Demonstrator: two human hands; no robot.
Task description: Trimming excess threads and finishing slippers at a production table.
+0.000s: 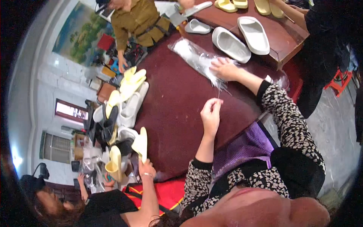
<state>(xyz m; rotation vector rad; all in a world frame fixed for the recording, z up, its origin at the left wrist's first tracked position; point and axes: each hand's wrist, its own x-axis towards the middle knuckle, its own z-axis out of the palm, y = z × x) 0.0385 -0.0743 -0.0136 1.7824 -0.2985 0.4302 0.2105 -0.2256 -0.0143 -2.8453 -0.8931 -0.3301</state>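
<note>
A clear plastic bag [186, 52] holding a bundle of thin white strands lies on the dark red tabletop. Loose ends of the strands [218, 82] spill from its near end. My right hand [224, 70] lies over that end, fingers stretched out and resting on the bundle. Closer to me, my left hand [210, 115] pinches one thin whitish strand between thumb and forefinger. That strand rises toward the bundle; whether it is free of the others I cannot tell.
Pale grey slippers [254, 36] stand on a raised brown board [289, 41] at the far right. Several cream and grey slippers [130, 106] are piled along the table's left edge. A person at lower left holds a cream slipper [140, 145]; another person [138, 22] stands beyond the table.
</note>
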